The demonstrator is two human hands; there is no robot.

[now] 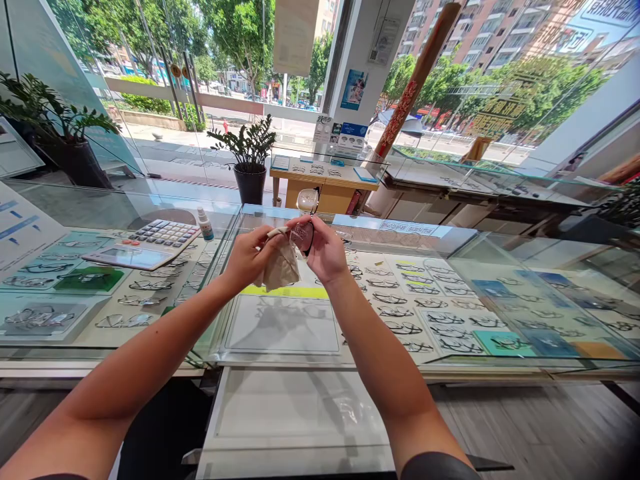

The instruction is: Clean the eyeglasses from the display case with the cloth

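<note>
My left hand (255,253) is closed on a pale beige cloth (283,267) that hangs down below the fingers. In my right hand (327,250) is a pair of eyeglasses (308,200) with dark rims, held up over the glass counter. One lens sticks up above the fingers; the other lies between my two hands, close to the cloth. Both hands nearly meet at the glasses. Fingers partly hide the frame, and I cannot tell whether the cloth touches the lens.
Under the glass display counter (280,327) lie many eyeglass frames in rows (395,300). A calculator (155,240) and a small spray bottle (205,225) stand on the glass at left. Beyond are a potted plant (249,160) and a wooden display table (305,190).
</note>
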